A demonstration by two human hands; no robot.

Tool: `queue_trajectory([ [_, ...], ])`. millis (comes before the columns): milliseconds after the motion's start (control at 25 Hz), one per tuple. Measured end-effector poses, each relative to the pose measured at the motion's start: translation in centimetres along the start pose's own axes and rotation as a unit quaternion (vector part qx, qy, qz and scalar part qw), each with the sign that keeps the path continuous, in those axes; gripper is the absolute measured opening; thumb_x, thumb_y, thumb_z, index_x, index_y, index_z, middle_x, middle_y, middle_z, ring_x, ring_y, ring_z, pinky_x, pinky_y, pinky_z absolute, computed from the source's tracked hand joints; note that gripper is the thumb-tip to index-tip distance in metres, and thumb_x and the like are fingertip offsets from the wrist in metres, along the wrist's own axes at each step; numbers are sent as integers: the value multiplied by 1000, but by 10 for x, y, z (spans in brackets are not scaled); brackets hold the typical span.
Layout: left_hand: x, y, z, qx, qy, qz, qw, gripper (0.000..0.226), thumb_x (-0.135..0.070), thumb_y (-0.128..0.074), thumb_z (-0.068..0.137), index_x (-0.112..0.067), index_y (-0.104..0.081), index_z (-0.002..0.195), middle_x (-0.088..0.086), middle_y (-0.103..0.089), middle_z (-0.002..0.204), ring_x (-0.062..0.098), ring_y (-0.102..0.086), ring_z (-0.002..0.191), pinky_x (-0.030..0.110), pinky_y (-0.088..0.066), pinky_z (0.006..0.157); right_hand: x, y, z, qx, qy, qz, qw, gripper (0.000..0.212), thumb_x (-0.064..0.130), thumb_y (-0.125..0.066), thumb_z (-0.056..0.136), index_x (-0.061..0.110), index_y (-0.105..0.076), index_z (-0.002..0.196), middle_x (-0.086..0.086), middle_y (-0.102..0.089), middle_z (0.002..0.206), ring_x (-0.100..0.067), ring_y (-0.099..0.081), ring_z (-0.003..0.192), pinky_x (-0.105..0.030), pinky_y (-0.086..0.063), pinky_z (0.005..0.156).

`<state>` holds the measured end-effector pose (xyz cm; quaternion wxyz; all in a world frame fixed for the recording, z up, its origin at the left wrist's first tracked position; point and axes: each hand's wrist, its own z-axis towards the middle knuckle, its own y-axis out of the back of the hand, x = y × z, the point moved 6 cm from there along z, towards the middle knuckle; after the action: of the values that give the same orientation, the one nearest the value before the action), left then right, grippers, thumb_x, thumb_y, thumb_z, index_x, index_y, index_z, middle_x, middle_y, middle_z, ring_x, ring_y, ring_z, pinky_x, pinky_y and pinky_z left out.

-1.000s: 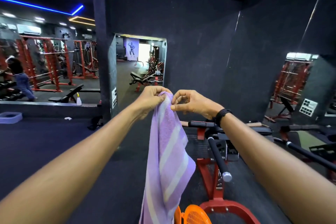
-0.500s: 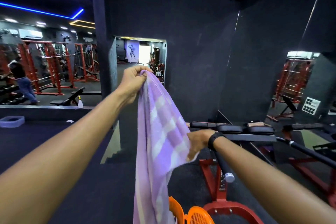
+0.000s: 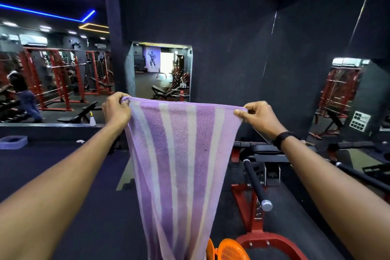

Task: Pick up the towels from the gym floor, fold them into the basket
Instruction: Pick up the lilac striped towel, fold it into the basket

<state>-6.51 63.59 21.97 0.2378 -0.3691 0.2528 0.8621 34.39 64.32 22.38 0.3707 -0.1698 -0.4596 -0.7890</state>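
A purple towel (image 3: 181,160) with pale stripes hangs spread out in front of me, its top edge pulled taut at chest height. My left hand (image 3: 116,111) pinches the towel's top left corner. The top right corner is pinched by my right hand (image 3: 258,115), which wears a black wristband. The towel's lower end runs out of the frame at the bottom. An orange basket (image 3: 229,250) shows only partly at the bottom edge, just right of the hanging towel.
A red and black gym machine (image 3: 253,175) with a black bar stands on the dark floor to the right of the towel. Mirrors on the walls reflect red racks and a person (image 3: 23,95). A spray bottle (image 3: 92,119) and a pale blue tray (image 3: 13,142) sit at left.
My right hand has come up from the towel's side edge to its top right corner. The towel, bunched in my left hand before, is now stretched wide between both hands.
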Motion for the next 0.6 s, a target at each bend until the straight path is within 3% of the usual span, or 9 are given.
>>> queue_trajectory([
  [120,3,-1,0,-12,7,0,1000,21,-3,-50,91,-6,-70,95,14,-70,98,31,-61,95,26,-37,72,0,6,4,-13,-1,51,999,29,40,-76,72,11,-72,71,-19,-67,72,-12,-51,65,-31,-43,64],
  [240,13,-13,2,16,63,-65,996,24,-6,-48,92,-16,-68,84,10,-69,95,26,-61,90,38,-50,74,3,12,-1,-31,-9,131,991,13,14,-80,74,3,-73,77,-15,-70,75,-10,-57,68,-27,-47,66],
  [360,11,-25,4,49,89,-171,980,37,0,-44,92,-25,-59,70,-3,-62,79,11,-53,77,24,-43,63,3,18,-5,-25,-13,187,982,9,7,-77,77,1,-72,83,-11,-67,75,-7,-58,64,-21,-47,65],
  [480,9,-31,4,53,87,-196,975,29,0,-45,93,-18,-63,79,-7,-59,74,5,-50,69,20,-39,60,-3,29,-2,-39,-3,127,991,12,18,-84,71,13,-74,76,-15,-70,76,-12,-58,69,-31,-49,68],
  [600,6,-31,4,53,24,-110,992,17,-8,-53,93,-14,-69,92,2,-63,81,14,-54,77,23,-38,68,-12,39,-4,-100,6,73,992,19,26,-86,68,13,-72,74,-18,-71,78,-13,-55,66,-34,-48,64],
])
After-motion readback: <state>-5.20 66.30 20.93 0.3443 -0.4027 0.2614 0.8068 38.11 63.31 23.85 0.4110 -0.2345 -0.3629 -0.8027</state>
